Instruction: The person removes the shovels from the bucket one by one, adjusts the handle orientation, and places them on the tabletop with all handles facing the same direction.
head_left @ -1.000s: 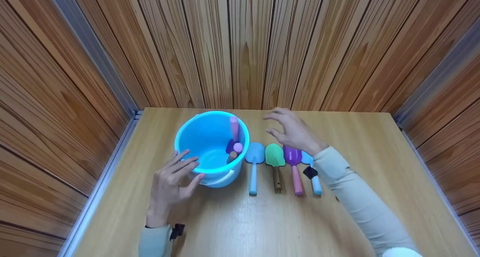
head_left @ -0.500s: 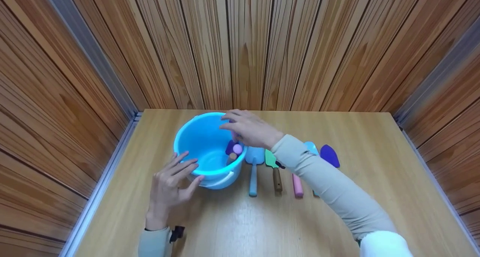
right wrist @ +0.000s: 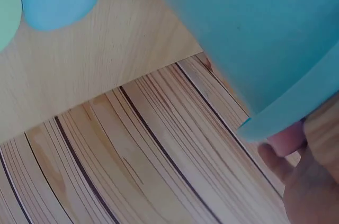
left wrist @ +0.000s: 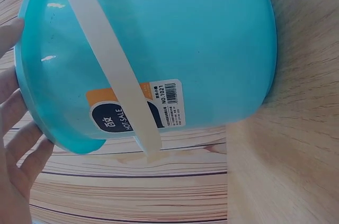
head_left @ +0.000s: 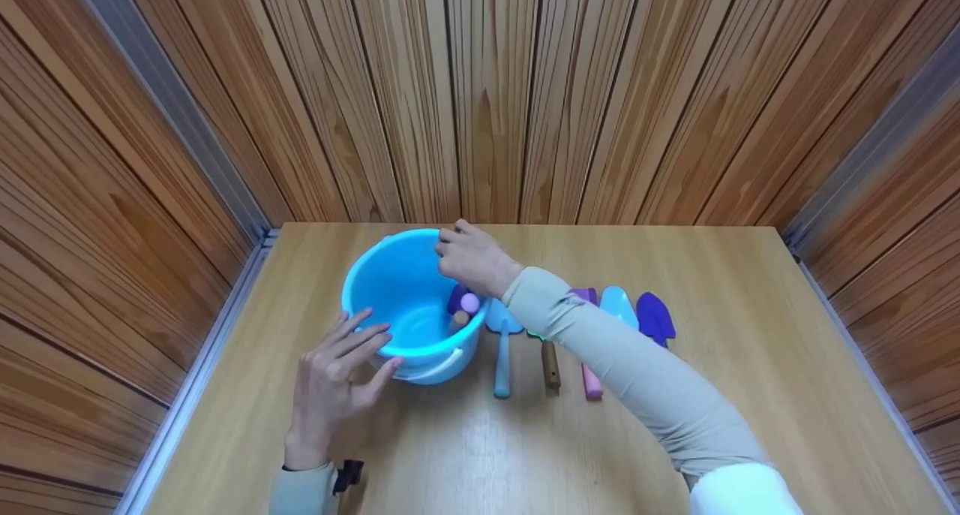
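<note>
A blue bucket (head_left: 375, 275) with a white handle (left wrist: 114, 60) stands on the table. Against its near left rim rests my left hand (head_left: 330, 380), its fingers extended along the edge. My right hand (head_left: 480, 261) is at the bucket's far right rim with curled fingers. In the right wrist view it grips a pink handle end (right wrist: 287, 139) that pokes above the rim. Inside the bucket I see a purple blade (head_left: 454, 299), a round pink handle end (head_left: 469, 302) and a brown handle end (head_left: 459, 320). The right hand hides most of the gripped handle in the head view.
Right of the bucket lie toy shovels in a row: a light blue one (head_left: 502, 361), a green one with a brown handle (head_left: 551, 365), a purple one with a pink handle (head_left: 591, 383), another blue one (head_left: 619, 305) and a dark purple one (head_left: 655, 316). Wood-panelled walls enclose the table.
My right hand has moved left from above the shovel row to the bucket's rim, and its fingers have curled round the pink handle. The left hand stays at the rim.
</note>
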`<state>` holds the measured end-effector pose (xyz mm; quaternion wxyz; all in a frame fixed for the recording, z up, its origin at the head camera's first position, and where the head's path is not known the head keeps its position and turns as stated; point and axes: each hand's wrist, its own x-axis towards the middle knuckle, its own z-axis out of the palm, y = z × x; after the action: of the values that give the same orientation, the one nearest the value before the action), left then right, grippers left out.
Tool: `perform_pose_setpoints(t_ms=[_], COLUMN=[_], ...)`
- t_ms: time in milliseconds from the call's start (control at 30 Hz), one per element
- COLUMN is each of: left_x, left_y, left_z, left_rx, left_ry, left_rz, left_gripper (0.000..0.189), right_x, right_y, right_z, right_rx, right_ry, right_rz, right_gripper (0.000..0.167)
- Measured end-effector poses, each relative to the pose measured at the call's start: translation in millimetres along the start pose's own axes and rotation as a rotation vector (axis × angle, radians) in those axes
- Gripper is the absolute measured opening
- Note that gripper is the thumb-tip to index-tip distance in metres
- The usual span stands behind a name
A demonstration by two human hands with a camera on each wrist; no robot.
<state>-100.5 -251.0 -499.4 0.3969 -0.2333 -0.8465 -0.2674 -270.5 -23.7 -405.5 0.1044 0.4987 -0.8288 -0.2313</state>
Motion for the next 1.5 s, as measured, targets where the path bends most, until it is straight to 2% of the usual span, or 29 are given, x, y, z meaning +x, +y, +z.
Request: perform_pose_setpoints(t_ms=[133, 233, 367, 500, 900, 1133, 1300, 1500], left_x=[-5.2, -7.4, -8.6, -8.1, 1.8, 3.6, 2.7, 2.4], left_y=[3.7, 5.3, 5.3, 4.4, -0.4, -1.6, -1.4, -1.7], left_z=[0.9, 2.3, 2.3, 1.5, -1.3, -0.4, -0.2, -1.6], left_rx=[-0.013, -0.02, -0.018, -0.016, 0.008, 0.008, 0.012, 0.019], left_ry=[-0.018, -0.024, -0.026, -0.03, -0.024, -0.012, -0.011, -0.021], left_rz=[-0.033, -0.034, -0.031, -0.024, -0.015, -0.002, -0.006, -0.008], left_gripper=[0.048, 0.047, 0.048, 0.048, 0.049, 0.05, 0.05, 0.05], right_x=[4.4, 6.2, 8.7, 10.1, 9.8, 9.6, 4.2, -5.6], right_y=[-15.0, -24.0, -32.7, -35.5, -20.4, -16.7, -14.2, -10.6], right_z=[0.7, 2.2, 2.5, 1.2, -11.7, -22.0, -24.9, -23.5], right_rx=[-0.15, -0.231, -0.327, -0.345, -0.33, -0.344, -0.337, -0.311], right_ry=[-0.127, -0.196, -0.231, -0.243, -0.13, -0.104, -0.08, -0.014], right_rz=[-0.001, -0.011, -0.028, -0.034, 0.001, 0.051, 0.111, 0.196], right_gripper=[0.016, 0.015, 0.013, 0.012, 0.011, 0.017, 0.02, 0.02])
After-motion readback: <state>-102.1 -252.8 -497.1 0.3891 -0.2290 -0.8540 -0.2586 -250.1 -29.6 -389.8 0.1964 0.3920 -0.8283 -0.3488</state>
